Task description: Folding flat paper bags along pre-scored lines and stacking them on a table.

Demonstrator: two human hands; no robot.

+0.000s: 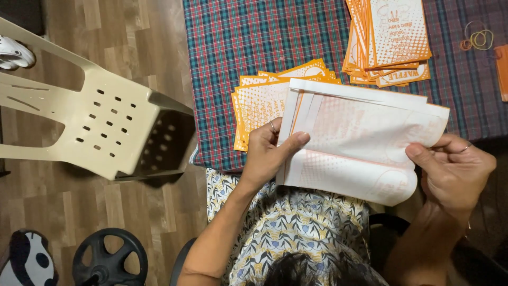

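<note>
I hold a white paper bag with faint orange print, folded and lying flat over my lap at the table's front edge. My left hand grips its left end, thumb pressed on top. My right hand pinches its right end. Just behind the bag, a small pile of orange-and-white printed paper bags lies on the plaid tablecloth. A taller stack of the same orange bags sits at the far side of the table.
Rubber bands lie at the table's far right, by an orange object at the edge. A cream plastic chair lies tipped on the wooden floor to the left. A black wheel-shaped base sits at the bottom left.
</note>
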